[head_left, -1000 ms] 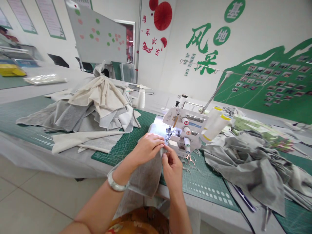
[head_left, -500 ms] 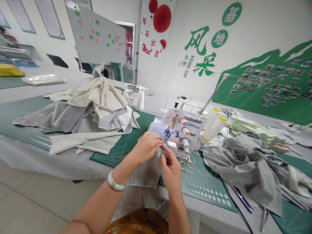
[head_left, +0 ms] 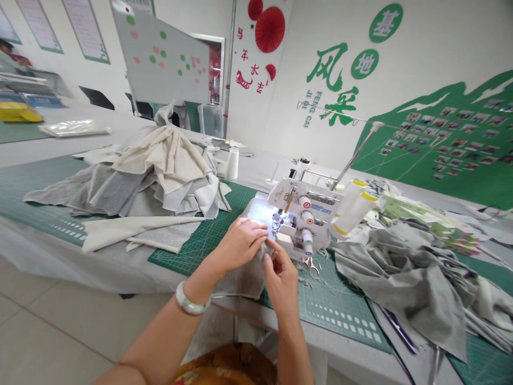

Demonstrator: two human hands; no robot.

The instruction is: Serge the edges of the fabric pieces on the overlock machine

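A white overlock sewing machine stands on a green cutting mat, its lamp lit over the needle area. Grey fabric lies at its left side and hangs toward the table's front edge. My left hand, with a pale bangle on the wrist, lies flat on this fabric close to the presser area, fingers stretched forward. Just right of it, my right hand pinches the fabric edge between thumb and curled fingers. The two hands' fingertips nearly meet. Small scissors lie beside the machine's base among thread scraps.
To the left is a heap of grey and cream fabric pieces, with a white thread cone behind. More grey fabric is piled at right. Yellow-topped thread cones stand behind the machine. A person is at the far left.
The grey fabric has slid forward toward the machine; its lower edge hangs less far down. Both hands keep nearly the same place. The view has shifted slightly.
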